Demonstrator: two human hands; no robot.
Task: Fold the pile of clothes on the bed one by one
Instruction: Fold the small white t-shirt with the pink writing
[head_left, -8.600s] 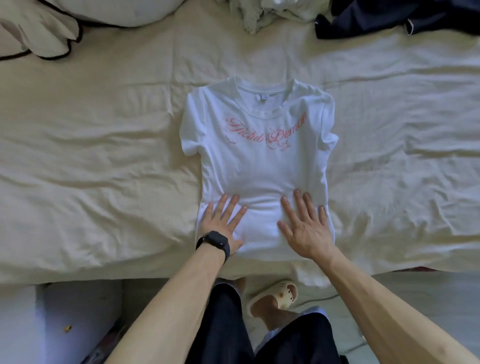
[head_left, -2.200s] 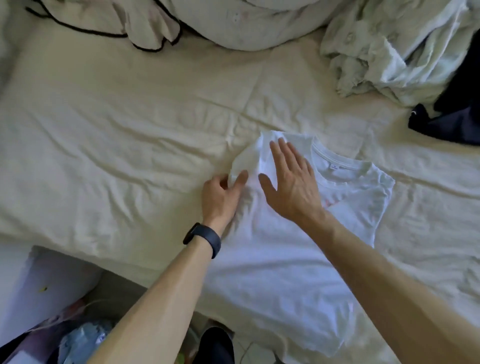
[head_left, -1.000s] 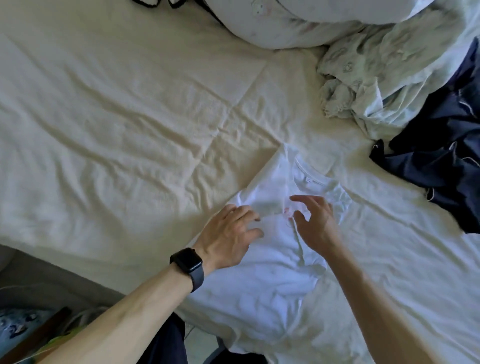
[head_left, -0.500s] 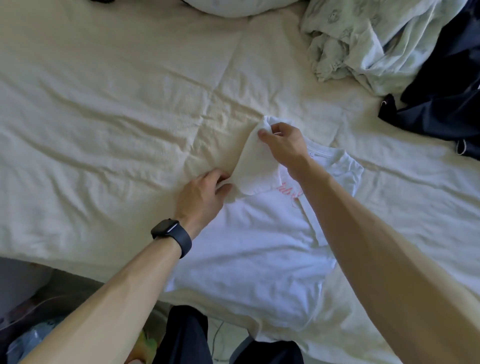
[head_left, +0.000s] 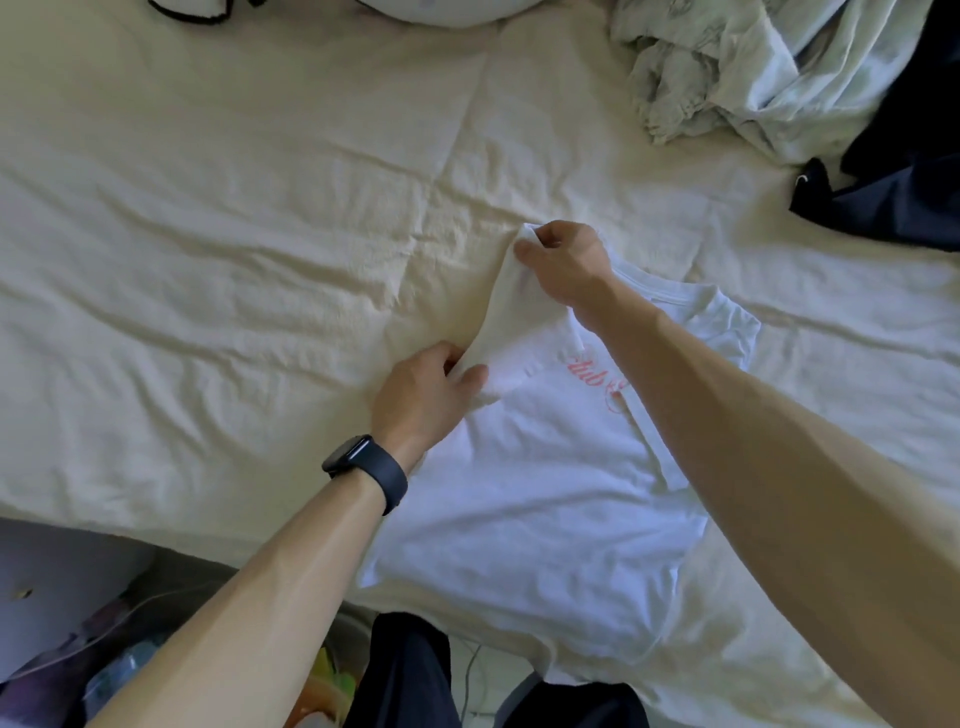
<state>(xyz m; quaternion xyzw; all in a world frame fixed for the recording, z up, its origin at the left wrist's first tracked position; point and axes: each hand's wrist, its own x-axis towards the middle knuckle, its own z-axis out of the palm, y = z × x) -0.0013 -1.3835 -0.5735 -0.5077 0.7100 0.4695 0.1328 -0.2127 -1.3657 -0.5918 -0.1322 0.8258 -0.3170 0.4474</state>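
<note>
T-shirt (head_left: 530, 499): plain white, the raised sleeve shaded to a creamy off-white.
Lettering (head_left: 589, 370): coral-pink script across the chest, partly hidden by the forearm.
Bed sheet (head_left: 208, 260): cream, no pattern.
Pale green garment (head_left: 727, 78): washed-out mint with a faint small print, too blurred to read.
Navy garment (head_left: 904, 197): very dark blue, with one small white mark at its near corner.
Watch (head_left: 363, 462): dark case and dark navy-black strap.
Pillow (head_left: 431, 10): white.
Trousers (head_left: 405, 670): black or very dark navy.
</note>
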